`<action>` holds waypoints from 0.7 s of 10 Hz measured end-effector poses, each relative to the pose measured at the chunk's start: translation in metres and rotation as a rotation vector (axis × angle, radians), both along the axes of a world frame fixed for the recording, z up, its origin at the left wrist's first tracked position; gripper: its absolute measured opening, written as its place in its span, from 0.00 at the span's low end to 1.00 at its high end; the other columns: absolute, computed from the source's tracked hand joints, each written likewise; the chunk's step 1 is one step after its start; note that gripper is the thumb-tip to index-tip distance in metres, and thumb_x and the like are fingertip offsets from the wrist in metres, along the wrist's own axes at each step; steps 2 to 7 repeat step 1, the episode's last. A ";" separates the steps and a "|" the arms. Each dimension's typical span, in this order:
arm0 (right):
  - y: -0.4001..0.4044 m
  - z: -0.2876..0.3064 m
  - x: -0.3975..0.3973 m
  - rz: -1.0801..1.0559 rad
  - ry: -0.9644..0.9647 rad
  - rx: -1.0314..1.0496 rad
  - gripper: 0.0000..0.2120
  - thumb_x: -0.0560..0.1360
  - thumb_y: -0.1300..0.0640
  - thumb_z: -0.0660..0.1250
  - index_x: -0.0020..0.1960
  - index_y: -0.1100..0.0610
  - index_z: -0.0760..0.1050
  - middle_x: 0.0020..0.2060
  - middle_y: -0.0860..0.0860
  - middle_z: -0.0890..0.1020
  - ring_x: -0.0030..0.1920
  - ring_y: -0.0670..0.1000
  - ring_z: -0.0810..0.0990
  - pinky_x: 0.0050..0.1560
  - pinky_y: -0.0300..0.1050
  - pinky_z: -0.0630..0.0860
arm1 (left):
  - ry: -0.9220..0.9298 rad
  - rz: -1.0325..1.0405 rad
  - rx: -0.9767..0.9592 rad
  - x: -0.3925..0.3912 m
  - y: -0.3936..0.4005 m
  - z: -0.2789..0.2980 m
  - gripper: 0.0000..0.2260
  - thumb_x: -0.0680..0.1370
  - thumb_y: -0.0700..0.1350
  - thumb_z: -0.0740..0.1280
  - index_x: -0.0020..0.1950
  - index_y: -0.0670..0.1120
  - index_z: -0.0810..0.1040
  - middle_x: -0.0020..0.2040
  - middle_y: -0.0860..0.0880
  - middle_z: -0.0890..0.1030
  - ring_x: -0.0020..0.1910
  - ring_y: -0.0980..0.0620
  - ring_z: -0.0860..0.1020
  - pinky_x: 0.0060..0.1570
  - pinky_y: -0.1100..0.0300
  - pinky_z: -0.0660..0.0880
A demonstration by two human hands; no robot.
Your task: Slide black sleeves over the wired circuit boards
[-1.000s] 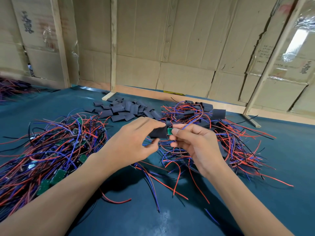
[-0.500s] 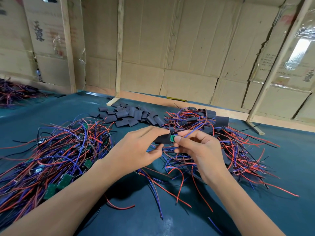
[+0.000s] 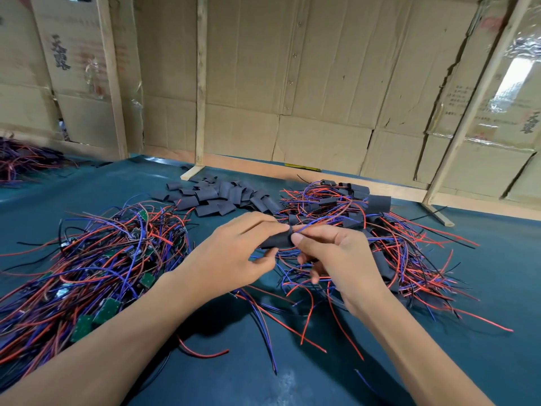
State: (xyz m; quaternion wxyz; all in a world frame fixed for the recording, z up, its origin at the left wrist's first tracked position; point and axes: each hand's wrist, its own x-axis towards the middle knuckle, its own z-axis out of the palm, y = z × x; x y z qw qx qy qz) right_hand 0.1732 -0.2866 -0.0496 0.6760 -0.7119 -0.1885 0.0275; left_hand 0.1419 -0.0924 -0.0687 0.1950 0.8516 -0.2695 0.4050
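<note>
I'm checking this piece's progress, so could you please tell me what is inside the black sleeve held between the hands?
Blue and red wires emerge from the black sleeve beside the right hand. No board shows; the sleeve and the left hand cover whatever is inside.

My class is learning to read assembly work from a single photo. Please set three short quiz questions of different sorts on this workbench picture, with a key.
1. True or false: the left hand and the right hand both hold the same black sleeve.
2. Multiple choice: the pile of empty sleeves lies A) at the table's near edge, B) far side of the hands, between the two wire heaps, C) on the floor.
3. Fill in: bare green boards show in the wire heap on the person's ____ side.

Key: 1 true; 2 B; 3 left.
</note>
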 end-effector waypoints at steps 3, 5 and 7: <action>-0.009 0.024 -0.003 -0.153 -0.054 -0.055 0.09 0.75 0.65 0.73 0.55 0.61 0.81 0.42 0.55 0.84 0.34 0.48 0.80 0.22 0.39 0.73 | 0.059 -0.007 -0.049 0.002 -0.003 -0.004 0.17 0.75 0.40 0.73 0.64 0.44 0.80 0.58 0.50 0.80 0.56 0.52 0.80 0.55 0.54 0.78; -0.009 0.024 -0.003 -0.153 -0.054 -0.055 0.09 0.75 0.65 0.73 0.55 0.61 0.81 0.42 0.55 0.84 0.34 0.48 0.80 0.22 0.39 0.73 | 0.059 -0.007 -0.049 0.002 -0.003 -0.004 0.17 0.75 0.40 0.73 0.64 0.44 0.80 0.58 0.50 0.80 0.56 0.52 0.80 0.55 0.54 0.78; -0.009 0.024 -0.003 -0.153 -0.054 -0.055 0.09 0.75 0.65 0.73 0.55 0.61 0.81 0.42 0.55 0.84 0.34 0.48 0.80 0.22 0.39 0.73 | 0.059 -0.007 -0.049 0.002 -0.003 -0.004 0.17 0.75 0.40 0.73 0.64 0.44 0.80 0.58 0.50 0.80 0.56 0.52 0.80 0.55 0.54 0.78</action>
